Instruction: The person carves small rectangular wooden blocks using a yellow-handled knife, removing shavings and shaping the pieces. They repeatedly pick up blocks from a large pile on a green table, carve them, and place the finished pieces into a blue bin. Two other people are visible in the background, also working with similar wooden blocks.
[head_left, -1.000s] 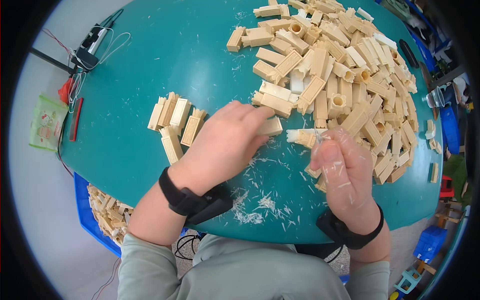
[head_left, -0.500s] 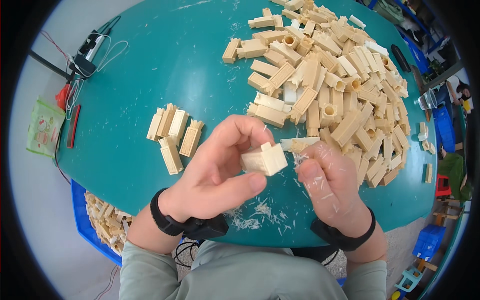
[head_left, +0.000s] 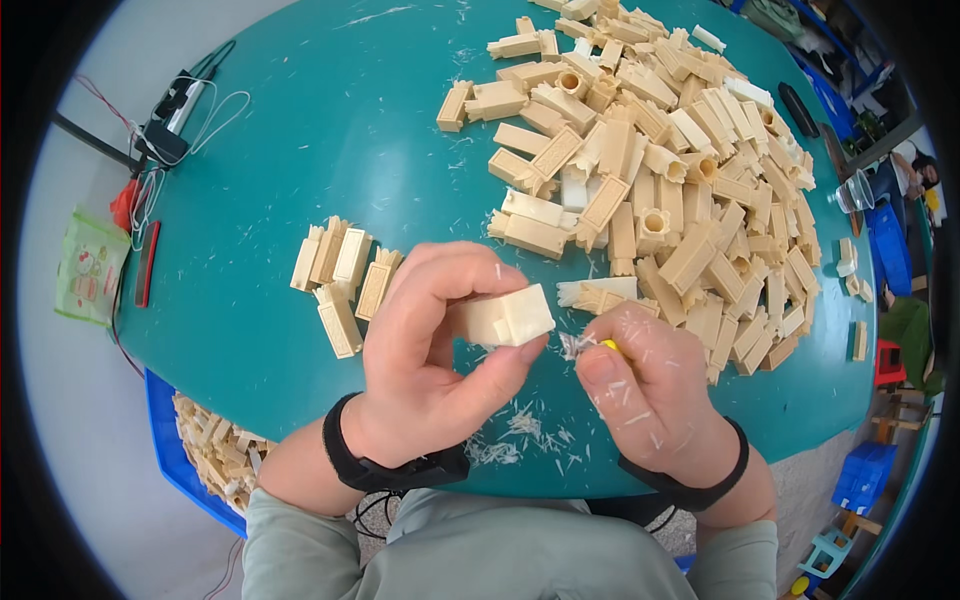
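Note:
Between the thumb and fingers of my left hand (head_left: pixel 435 345) is a cream plastic block (head_left: pixel 508 316), its smooth end facing right. My right hand (head_left: pixel 645 385) is closed round a small tool (head_left: pixel 609 345); a yellow bit of it and a short grey tip show, most is hidden in my fist. The tip is just right of the block, apart from it. Pale shavings cling to my right fingers. More plastic shavings (head_left: pixel 525 430) lie on the green table below my hands. Left of my left hand stands a small group of similar blocks (head_left: pixel 340 315).
A big heap of cream blocks (head_left: pixel 690 235) covers the table's right side. At the lower left is a blue bin (head_left: pixel 163 425) of more blocks. A power strip (head_left: pixel 180 105) with cables, a red-and-black bar (head_left: pixel 146 265) and a green bag (head_left: pixel 88 270) are along the left. A dark handle-shaped object (head_left: pixel 797 110) lies beyond the heap.
The block has moved slightly left and turned in my left hand, showing another side. My right hand has shifted a little left and down, and the tool's yellow part now shows.

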